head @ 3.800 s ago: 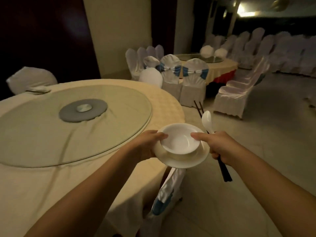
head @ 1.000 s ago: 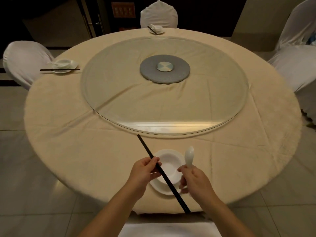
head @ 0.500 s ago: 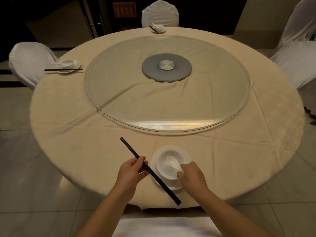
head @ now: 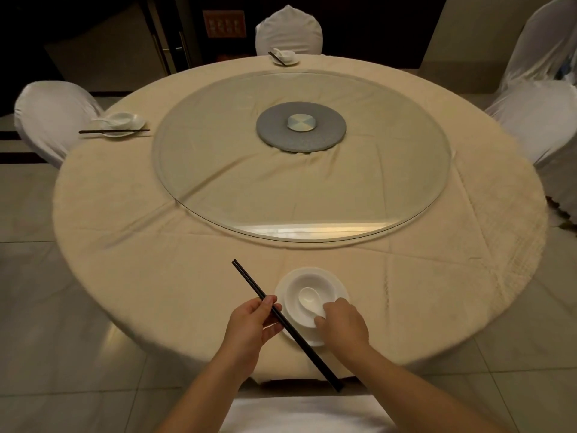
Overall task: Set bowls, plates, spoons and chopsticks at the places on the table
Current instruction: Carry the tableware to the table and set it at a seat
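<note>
A white bowl sits on a white plate at the near edge of the round table. A white spoon lies in the bowl, and my right hand holds its handle. My left hand pinches a pair of black chopsticks just left of the plate. They slant from upper left to lower right, their near ends past the table's edge.
A glass turntable with a grey hub fills the table's middle. Set places lie at the left and the far side. White-covered chairs stand at the left, far side, right and right below me.
My right hand has laid the spoon down into the bowl. My left hand took the chopsticks and drew them a little leftward, off the bowl.
</note>
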Demonstrator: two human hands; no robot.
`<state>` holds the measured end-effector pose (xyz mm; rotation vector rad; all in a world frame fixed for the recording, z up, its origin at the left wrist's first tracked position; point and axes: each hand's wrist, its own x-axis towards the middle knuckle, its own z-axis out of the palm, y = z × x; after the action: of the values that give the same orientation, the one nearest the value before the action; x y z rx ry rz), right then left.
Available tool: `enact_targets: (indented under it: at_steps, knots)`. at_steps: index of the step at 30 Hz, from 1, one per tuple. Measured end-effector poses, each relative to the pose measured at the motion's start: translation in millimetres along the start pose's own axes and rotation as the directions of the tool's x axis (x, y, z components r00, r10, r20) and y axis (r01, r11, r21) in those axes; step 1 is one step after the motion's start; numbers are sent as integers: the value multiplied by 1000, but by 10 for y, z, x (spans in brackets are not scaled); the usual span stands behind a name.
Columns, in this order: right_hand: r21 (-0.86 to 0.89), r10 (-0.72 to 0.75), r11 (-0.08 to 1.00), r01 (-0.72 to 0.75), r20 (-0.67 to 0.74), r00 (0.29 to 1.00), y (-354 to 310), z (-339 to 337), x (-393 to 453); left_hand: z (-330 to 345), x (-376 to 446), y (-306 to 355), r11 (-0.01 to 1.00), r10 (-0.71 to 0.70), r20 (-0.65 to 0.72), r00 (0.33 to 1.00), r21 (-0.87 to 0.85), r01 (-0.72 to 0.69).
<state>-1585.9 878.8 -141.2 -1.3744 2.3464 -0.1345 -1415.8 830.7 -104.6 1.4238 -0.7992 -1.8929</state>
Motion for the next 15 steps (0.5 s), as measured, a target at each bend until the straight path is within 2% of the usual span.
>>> enact_targets:
  at_steps: [8, 11, 13, 15]
  knots:
    - [103, -16, 995, 11, 48, 999, 94, -33, -32, 34, -8, -37, 999, -54, 15, 998, -1, 54]
    - [355, -81, 931, 80, -12, 997, 92, -247, -196, 70, -11, -40, 998, -56, 36, 998, -13, 56]
    - [508, -198, 852, 128, 85, 977, 39, -441, -374, 107, -12, -15, 999, -48, 42, 998, -24, 49]
    - [483, -291, 859, 171, 184, 939, -10, -557, -553, 169, -11, 11, 999, -37, 40, 999, -21, 38]
